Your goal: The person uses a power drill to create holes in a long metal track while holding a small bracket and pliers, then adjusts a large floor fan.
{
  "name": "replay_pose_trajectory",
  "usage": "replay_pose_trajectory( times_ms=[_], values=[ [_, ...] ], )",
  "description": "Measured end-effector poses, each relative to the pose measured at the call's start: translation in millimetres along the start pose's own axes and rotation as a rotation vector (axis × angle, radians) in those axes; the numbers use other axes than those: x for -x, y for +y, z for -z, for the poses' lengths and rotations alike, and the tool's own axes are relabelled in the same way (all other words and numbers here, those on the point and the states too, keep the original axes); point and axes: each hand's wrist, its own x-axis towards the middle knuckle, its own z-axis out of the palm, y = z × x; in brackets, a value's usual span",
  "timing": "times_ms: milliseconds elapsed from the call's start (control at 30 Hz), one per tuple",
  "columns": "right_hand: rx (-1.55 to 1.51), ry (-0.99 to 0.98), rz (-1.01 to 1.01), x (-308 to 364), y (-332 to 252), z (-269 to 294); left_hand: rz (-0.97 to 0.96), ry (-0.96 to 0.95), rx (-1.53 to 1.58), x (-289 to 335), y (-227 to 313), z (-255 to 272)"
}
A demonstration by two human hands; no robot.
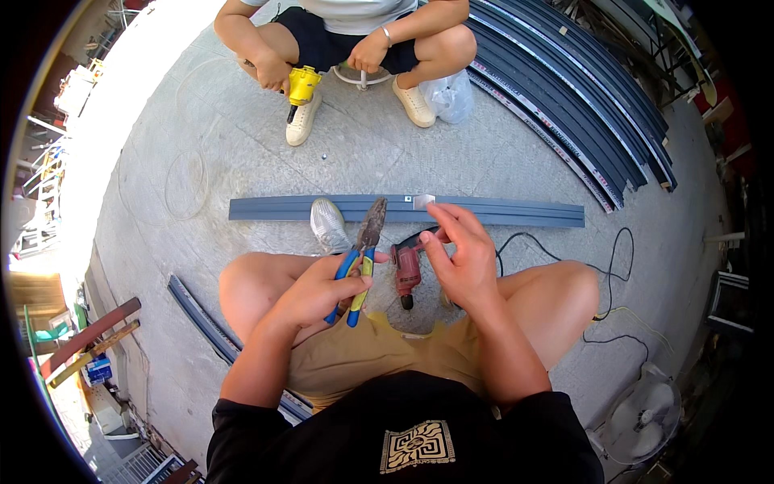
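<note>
My left hand (326,292) is closed round the handles of a pair of pliers (369,234). The pliers have blue and yellow-green grips, and their dark jaws point up and away from me. My right hand (470,262) is raised beside them, with thumb and forefinger apart and nothing visible between them. Just past its fingertips is a small silvery plate (424,202) on a long blue-grey metal profile (508,211), which lies crosswise on the floor before me. Between my knees a red power drill (408,274) sits under my hands.
A co-worker squats opposite, holding a yellow power tool (302,85). Long dark profiles (564,89) are stacked at far right, by a clear plastic bag (450,98). A black cable (609,270) loops right of my knee. A fan (642,415) stands at lower right.
</note>
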Motion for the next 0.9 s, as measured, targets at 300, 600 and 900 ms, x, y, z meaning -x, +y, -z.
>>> replay_pose_trajectory(
  times_ms=[300,600,900],
  values=[
    [0.025,-0.024,0.047,12,1,2,-0.081,0.097,-0.152,-9,-30,-1],
    [-0.019,-0.059,-0.042,9,-1,7,-0.126,0.219,-0.92,-16,-25,-4],
    [-0.038,-0.106,-0.156,-3,8,34,-0.371,0.232,-1.12,-15,-30,-9]
  ],
)
